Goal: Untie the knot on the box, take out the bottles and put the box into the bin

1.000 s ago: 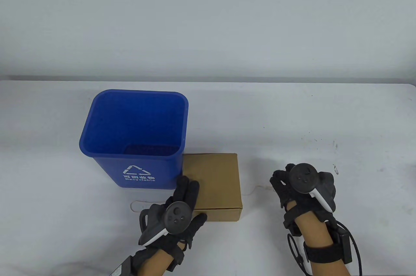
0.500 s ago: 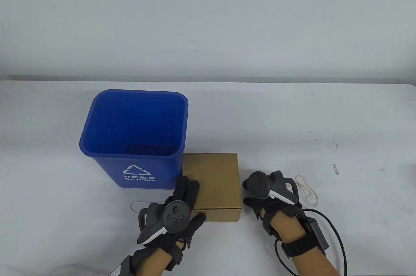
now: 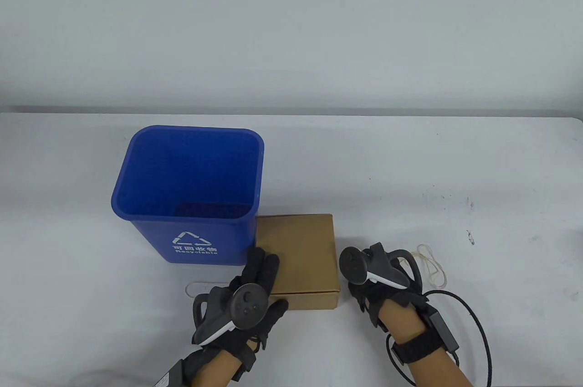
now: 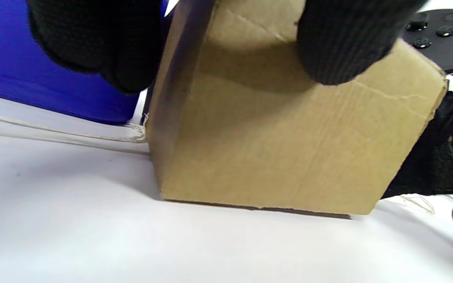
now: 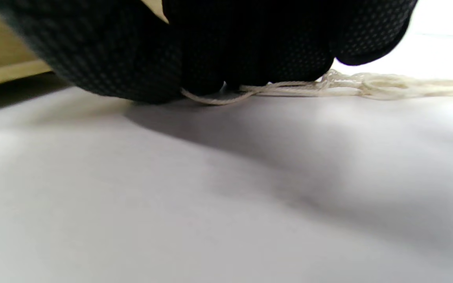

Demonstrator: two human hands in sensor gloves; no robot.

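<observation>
A closed cardboard box [image 3: 298, 250] stands on the table against the blue recycling bin [image 3: 189, 191]. My left hand [image 3: 268, 284] rests on the box's near left corner, fingers straight along the top and thumb on the front edge; the left wrist view shows the box [image 4: 281, 149] between fingers and thumb. My right hand [image 3: 364, 289] is down on the table beside the box's right side. In the right wrist view its curled fingers [image 5: 250, 47] pinch a pale string [image 5: 348, 86] against the table. No bottles show.
Loose loops of string [image 3: 432, 264] lie right of my right hand, and another loop [image 3: 196, 287] lies left of the box, also seen as string [image 4: 53, 135] under the bin. A cable [image 3: 473, 327] trails from my right wrist.
My right hand moved left from the open table to the box's right side and turned, uncovering the string loops. The left hand, box and bin stayed put.
</observation>
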